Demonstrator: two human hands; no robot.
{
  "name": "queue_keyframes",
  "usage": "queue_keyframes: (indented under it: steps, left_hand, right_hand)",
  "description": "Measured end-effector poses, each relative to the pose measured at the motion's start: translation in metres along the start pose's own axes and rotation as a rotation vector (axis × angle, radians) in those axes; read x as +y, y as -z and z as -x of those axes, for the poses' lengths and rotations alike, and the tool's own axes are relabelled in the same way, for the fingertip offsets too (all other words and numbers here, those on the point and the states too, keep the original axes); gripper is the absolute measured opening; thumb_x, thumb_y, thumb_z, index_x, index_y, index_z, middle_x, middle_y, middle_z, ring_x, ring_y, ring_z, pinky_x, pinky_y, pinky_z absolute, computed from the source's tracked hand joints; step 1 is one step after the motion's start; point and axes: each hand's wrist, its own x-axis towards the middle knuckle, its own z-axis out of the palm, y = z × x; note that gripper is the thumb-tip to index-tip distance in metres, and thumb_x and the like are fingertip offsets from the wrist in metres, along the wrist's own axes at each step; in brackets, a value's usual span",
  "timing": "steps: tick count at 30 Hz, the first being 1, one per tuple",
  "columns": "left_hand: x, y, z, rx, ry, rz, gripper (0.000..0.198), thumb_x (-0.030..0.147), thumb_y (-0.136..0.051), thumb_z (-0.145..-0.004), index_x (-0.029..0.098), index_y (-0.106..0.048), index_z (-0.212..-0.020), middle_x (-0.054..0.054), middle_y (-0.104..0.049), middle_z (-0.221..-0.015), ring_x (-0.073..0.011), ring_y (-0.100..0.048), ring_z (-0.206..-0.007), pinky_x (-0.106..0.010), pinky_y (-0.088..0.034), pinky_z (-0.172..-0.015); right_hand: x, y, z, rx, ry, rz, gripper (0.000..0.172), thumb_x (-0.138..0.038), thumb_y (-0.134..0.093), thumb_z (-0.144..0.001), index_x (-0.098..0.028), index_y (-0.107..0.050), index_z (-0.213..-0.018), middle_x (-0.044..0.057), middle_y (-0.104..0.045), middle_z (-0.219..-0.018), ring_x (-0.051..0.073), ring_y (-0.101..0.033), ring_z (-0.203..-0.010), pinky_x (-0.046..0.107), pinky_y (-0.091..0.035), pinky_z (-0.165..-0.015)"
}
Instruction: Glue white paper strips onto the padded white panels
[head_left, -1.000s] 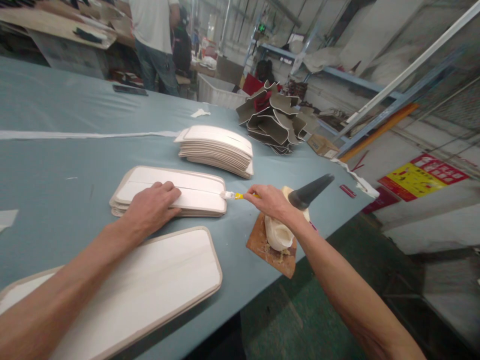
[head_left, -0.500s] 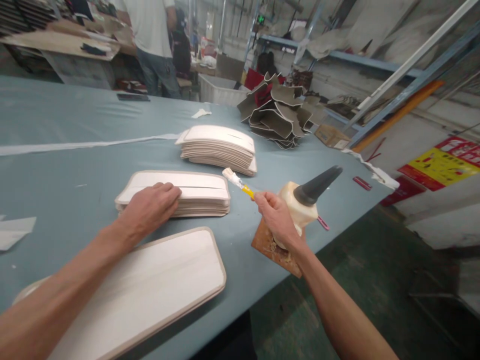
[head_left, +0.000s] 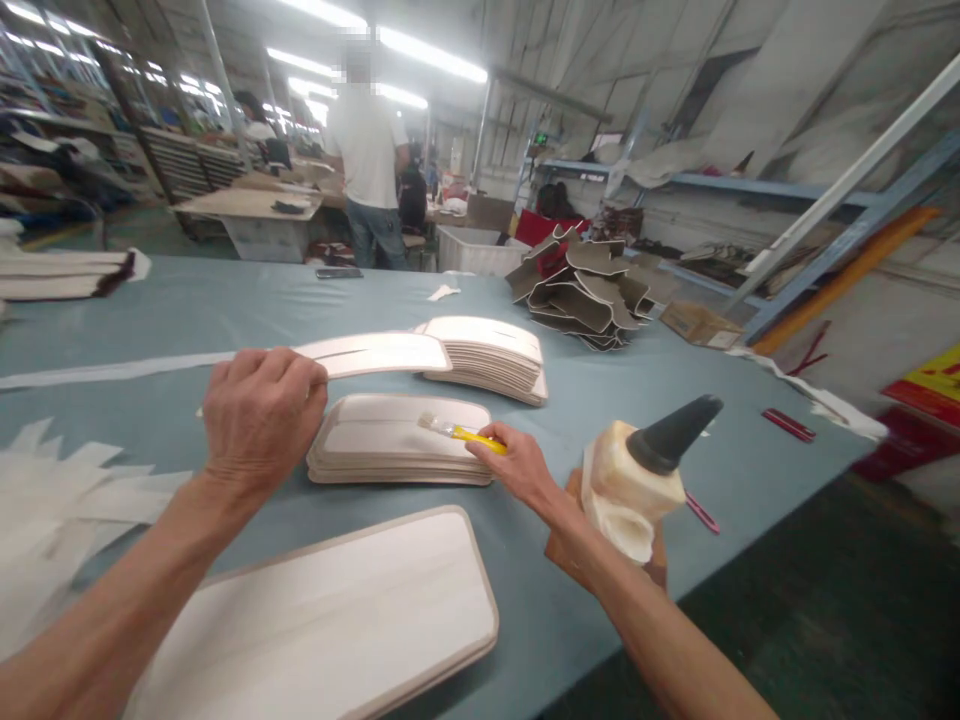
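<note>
My left hand (head_left: pixel 264 410) is closed on one end of a pale slotted panel (head_left: pixel 382 353), lifted off the table, its far end over the back stack of like panels (head_left: pixel 487 360). Between the fingers of my right hand (head_left: pixel 517 458) is a brush with a yellow handle (head_left: pixel 480 439); its bristles hover over or touch the top of the front stack of panels (head_left: pixel 397 470). Right of that hand stands a glue container (head_left: pixel 622 470) with a black cone-shaped spout, on a brown board. Nearest me lie larger white panels (head_left: pixel 337 610) with beige rims.
White strips (head_left: pixel 67 500) lie at the left. Toward the back are a heap of grey-brown curved pieces (head_left: pixel 585 290) and a cardboard box (head_left: pixel 701 325). A pink tool (head_left: pixel 702 511) lies beside the container. A person (head_left: pixel 367 160) stands beyond the table.
My left hand has come off the front stack and raised a panel toward the left. My right hand has brought the brush from beside the container to the front stack. The view has tilted up.
</note>
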Motion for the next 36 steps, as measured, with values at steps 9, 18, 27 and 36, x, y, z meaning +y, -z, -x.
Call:
queue_keyframes:
  steps: [9, 18, 27, 36]
  left_hand:
    - [-0.006, 0.015, 0.038, 0.216, -0.096, -0.044, 0.018, 0.015, -0.066, -0.095, 0.024, -0.061, -0.08, -0.001, -0.072, -0.081, -0.0259, -0.058, -0.087, -0.038, -0.04, -0.078]
    - [-0.001, 0.045, 0.059, 0.271, -0.076, 0.043, 0.017, 0.013, -0.069, -0.094, 0.024, -0.062, -0.083, -0.001, -0.073, -0.084, -0.0252, -0.061, -0.087, -0.039, -0.044, -0.078]
    - [0.027, 0.1, 0.101, 0.265, 0.036, 0.159, 0.018, 0.01, -0.069, -0.095, 0.026, -0.063, -0.089, 0.002, -0.075, -0.087, -0.022, -0.061, -0.085, -0.039, -0.044, -0.077]
    - [0.119, 0.141, 0.137, 0.313, 0.437, 0.47, 0.021, 0.004, -0.064, -0.094, 0.024, -0.064, -0.099, -0.002, -0.07, -0.093, -0.016, -0.06, -0.08, -0.031, -0.048, -0.074]
  right_hand:
    - [-0.028, -0.043, -0.05, 0.016, 0.173, 0.096, 0.018, -0.04, -0.078, -0.086, -0.022, -0.079, -0.091, 0.01, -0.078, -0.099, 0.028, -0.066, -0.099, 0.035, -0.043, -0.088]
    - [-0.072, -0.02, 0.008, -0.106, 0.034, -0.506, 0.083, -0.076, -0.016, -0.105, -0.018, -0.075, -0.112, 0.015, -0.08, -0.103, 0.023, -0.069, -0.08, 0.033, -0.053, -0.067]
    - [-0.12, 0.01, 0.096, -0.103, -0.176, -0.932, 0.061, -0.077, -0.081, -0.078, -0.019, -0.074, -0.095, 0.004, -0.07, -0.074, 0.015, -0.058, -0.059, 0.027, -0.05, -0.055]
    - [-0.067, 0.03, 0.161, 0.109, -0.362, -0.681, 0.056, -0.071, -0.089, -0.066, -0.026, -0.083, -0.1, 0.003, -0.058, -0.06, 0.022, -0.053, -0.055, 0.037, -0.044, -0.05]
